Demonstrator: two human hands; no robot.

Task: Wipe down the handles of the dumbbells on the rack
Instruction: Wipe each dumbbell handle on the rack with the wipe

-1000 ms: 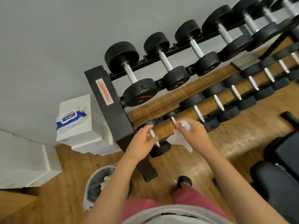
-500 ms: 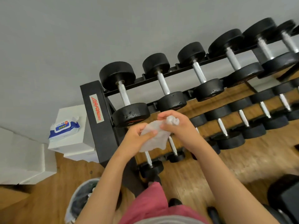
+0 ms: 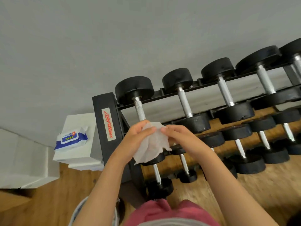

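Wipe (image 3: 152, 145) held spread between both hands, just below the handle (image 3: 139, 110) of the end dumbbell (image 3: 134, 88) on the top tier
The wipe is pinched at its upper edge by the left hand (image 3: 136, 141) and the right hand (image 3: 180, 136) and hangs open below them; a second ago it was bunched in the right hand at a bottom-tier handle. "Life Fitness" is read in red script on the rack (image 3: 101, 115) post. A blue-and-white pack (image 3: 71, 138), its print unreadable, lies on a white box (image 3: 78, 155) to the left
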